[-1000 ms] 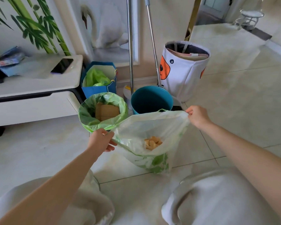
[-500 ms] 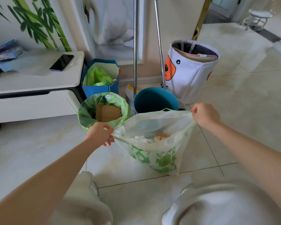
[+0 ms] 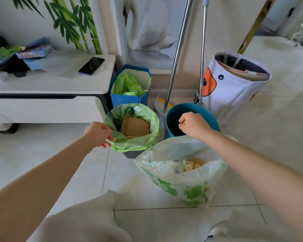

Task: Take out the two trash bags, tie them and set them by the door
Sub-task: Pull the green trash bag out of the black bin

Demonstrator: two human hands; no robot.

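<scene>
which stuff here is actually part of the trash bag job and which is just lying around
Part of the job:
- white leaf-print bag, out on the floor, untied
- green bag lining its bin
- empty teal bin
- left hand pinching the green bag's rim
- right hand, fisted, holding nothing

Lying about:
- phone on the cabinet
- blue paper bag
- two mop poles
- white fabric basket

We count two trash bags: a green one [image 3: 138,142] lining a bin, a leaf-printed one [image 3: 182,179] on the floor. Two bins, green-lined [image 3: 131,154] and teal [image 3: 175,123]. Two poles [image 3: 177,49] [image 3: 203,49]. One phone [image 3: 91,65] on the desk [image 3: 59,84]. Two hands [image 3: 97,134] [image 3: 193,125].
</scene>
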